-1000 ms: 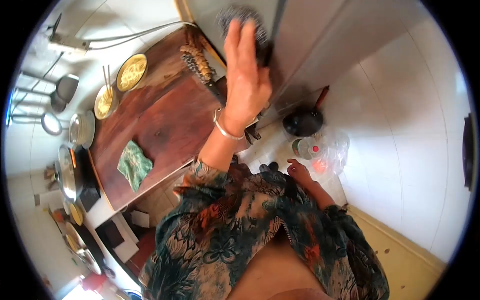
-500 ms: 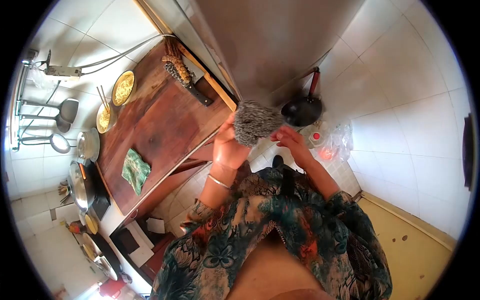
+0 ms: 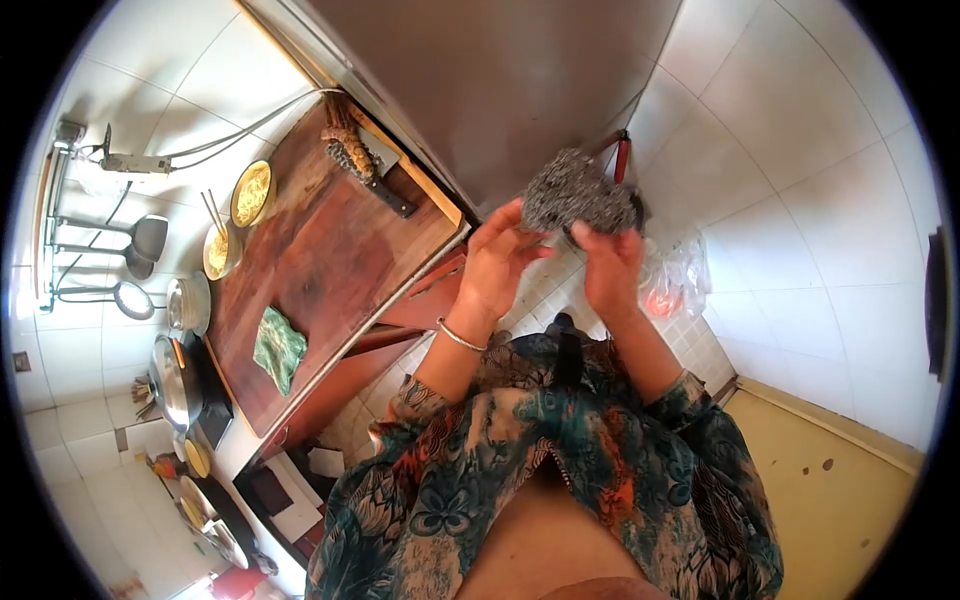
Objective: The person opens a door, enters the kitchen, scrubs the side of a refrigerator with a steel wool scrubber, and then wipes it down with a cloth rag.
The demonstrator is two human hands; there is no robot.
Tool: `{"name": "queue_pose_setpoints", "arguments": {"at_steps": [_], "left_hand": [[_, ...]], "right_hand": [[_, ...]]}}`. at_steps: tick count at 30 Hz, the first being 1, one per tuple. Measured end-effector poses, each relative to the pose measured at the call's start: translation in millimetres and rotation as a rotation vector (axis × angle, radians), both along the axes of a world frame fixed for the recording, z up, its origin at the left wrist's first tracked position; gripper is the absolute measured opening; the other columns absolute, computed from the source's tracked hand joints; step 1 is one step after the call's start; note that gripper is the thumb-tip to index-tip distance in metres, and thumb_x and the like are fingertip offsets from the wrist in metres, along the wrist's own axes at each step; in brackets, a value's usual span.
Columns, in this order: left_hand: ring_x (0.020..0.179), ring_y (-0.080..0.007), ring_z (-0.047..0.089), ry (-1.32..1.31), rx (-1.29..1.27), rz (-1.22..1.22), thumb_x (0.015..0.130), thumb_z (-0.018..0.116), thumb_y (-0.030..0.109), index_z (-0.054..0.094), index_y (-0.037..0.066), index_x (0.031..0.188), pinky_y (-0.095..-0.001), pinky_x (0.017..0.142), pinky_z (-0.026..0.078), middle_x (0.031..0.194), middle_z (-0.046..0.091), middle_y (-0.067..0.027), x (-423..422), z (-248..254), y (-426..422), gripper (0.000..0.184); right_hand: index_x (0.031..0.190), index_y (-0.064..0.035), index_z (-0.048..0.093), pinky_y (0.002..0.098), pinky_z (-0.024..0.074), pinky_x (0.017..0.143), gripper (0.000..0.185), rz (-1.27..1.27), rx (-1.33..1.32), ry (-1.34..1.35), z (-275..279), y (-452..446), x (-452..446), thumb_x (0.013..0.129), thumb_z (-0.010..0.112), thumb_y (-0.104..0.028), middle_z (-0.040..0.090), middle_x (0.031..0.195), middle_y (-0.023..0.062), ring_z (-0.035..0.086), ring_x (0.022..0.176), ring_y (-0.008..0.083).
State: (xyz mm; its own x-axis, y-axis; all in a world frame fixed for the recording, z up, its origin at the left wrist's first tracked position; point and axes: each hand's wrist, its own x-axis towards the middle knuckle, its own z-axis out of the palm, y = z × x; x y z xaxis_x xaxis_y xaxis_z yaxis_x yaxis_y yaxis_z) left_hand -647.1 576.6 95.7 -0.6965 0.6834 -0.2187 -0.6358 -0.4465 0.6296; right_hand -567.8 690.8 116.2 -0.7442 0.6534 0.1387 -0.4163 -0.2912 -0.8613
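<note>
A grey, speckled, shaggy cloth (image 3: 575,192) is held up in front of me, bunched and blurred at its edges. My right hand (image 3: 612,265) grips its lower right side, the thumb lying on the near face. At the cloth's lower left is my left hand (image 3: 495,262), fingers curved and apart; whether its fingertips still touch the cloth, I cannot tell. A bracelet (image 3: 460,336) circles my left wrist. Behind the cloth, a black pan with a red handle (image 3: 622,158) is mostly hidden.
On the wooden counter (image 3: 335,240) at left lie a green cloth (image 3: 279,350) and a black-handled cleaver (image 3: 385,195). Two noodle bowls (image 3: 252,193) stand along its back edge. A tall brown panel (image 3: 500,80) rises ahead. Plastic bags (image 3: 675,280) lie at right.
The grey cloth has moved right and up, now in my right hand's grip. My left hand has loosened from it, its fingers spreading. The view has shifted slightly.
</note>
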Motion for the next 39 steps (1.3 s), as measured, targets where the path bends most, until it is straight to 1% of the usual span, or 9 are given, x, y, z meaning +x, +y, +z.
{"name": "queue_pose_setpoints", "arguments": {"at_steps": [7,10,16,17,21,24,28,31,39], "left_hand": [[0.087,-0.0223,0.061,0.126,-0.315,0.255,0.085,0.045,0.007,0.055,0.002,0.104,-0.0311,0.07,0.05,0.101,0.06,-0.0114,-23.4,10.3,-40.5,0.022],[0.086,-0.022,0.061,0.124,-0.397,0.326,0.084,0.047,0.006,0.056,0.001,0.103,-0.0307,0.071,0.049,0.1,0.061,-0.0107,-32.4,10.7,-57.1,0.022],[0.109,-0.0216,0.049,0.688,-0.518,0.543,0.086,0.047,0.006,0.049,-0.003,0.119,-0.0347,0.093,0.039,0.118,0.052,-0.0139,-96.0,47.5,-64.5,0.034],[0.113,-0.0216,0.046,0.773,-0.548,0.605,0.086,0.047,0.006,0.047,-0.004,0.122,-0.034,0.095,0.037,0.121,0.05,-0.0144,-104.8,59.2,-62.2,0.037],[0.116,-0.0207,0.042,1.071,-0.498,0.649,0.09,0.043,0.01,0.033,-0.003,0.134,-0.0308,0.096,0.035,0.126,0.045,-0.0145,-136.5,97.6,-38.0,0.047],[0.118,-0.0202,0.041,1.103,-0.465,0.673,0.092,0.042,0.013,0.029,-0.002,0.136,-0.0307,0.096,0.036,0.128,0.044,-0.0144,-141.5,99.8,-28.1,0.048],[0.121,-0.022,0.039,1.143,-0.539,0.695,0.093,0.041,0.014,0.029,0.002,0.137,-0.0329,0.097,0.036,0.133,0.035,-0.0121,-140.6,99.0,-22.5,0.048],[0.121,-0.0227,0.039,1.188,-0.545,0.685,0.093,0.042,0.013,0.029,0.004,0.138,-0.0345,0.097,0.035,0.134,0.033,-0.0103,-142.1,95.4,-27.4,0.048],[0.12,-0.0227,0.04,1.33,-0.598,0.816,0.094,0.039,0.023,0.035,0.001,0.134,-0.0336,0.099,0.032,0.13,0.038,-0.0153,-135.6,140.6,-26.3,0.046]], "right_hand": [[0.096,-0.0009,0.052,0.0353,0.0444,0.071,0.028,-0.422,0.955,-0.361,-16.0,62.5,-79.2,0.072,0.065,-0.006,0.055,0.092,0.0145,0.056,0.084,0.031],[0.09,-0.0011,0.05,0.0328,0.0437,0.069,0.026,-0.511,1.106,-0.298,-36.2,45.7,-118.2,0.072,0.067,-0.007,0.05,0.087,0.0133,0.052,0.078,0.0293],[0.087,0.0004,0.049,0.0305,0.0427,0.07,0.023,-0.303,0.75,-0.416,-110.1,15.6,-120.6,0.072,0.067,-0.003,0.048,0.085,0.0116,0.049,0.075,0.0255],[0.09,-0.0014,0.051,0.0412,0.042,0.07,0.026,-0.302,0.711,-0.287,-91.7,10.4,-123.9,0.068,0.065,-0.005,0.049,0.088,0.0179,0.05,0.08,0.0374],[0.094,-0.0024,0.053,0.0403,0.0426,0.068,0.03,-0.444,1.026,0.203,66.9,-18.1,-132.8,0.067,0.065,-0.003,0.05,0.088,0.0167,0.05,0.078,0.0354],[0.095,-0.0017,0.053,0.0412,0.0426,0.068,0.032,-0.479,1.062,0.386,107.7,-25.7,-144.9,0.066,0.065,-0.004,0.049,0.088,0.0176,0.05,0.078,0.036],[0.095,-0.001,0.052,0.0399,0.0422,0.069,0.029,-0.313,1.06,-0.046,-38.8,-19.7,-116.7,0.068,0.063,-0.003,0.048,0.088,0.018,0.049,0.08,0.036],[0.093,0.0002,0.052,0.0386,0.042,0.07,0.026,-0.249,1.017,-0.11,-52.0,-39.5,-108.8,0.07,0.063,-0.003,0.047,0.085,0.0168,0.049,0.079,0.0344],[0.1,0.0,0.053,0.0402,0.0389,0.082,0.033,-0.628,1.18,0.492,169.3,-2.5,-157.9,0.069,0.065,-0.005,0.047,0.105,0.0165,0.046,0.094,0.0339]]}}
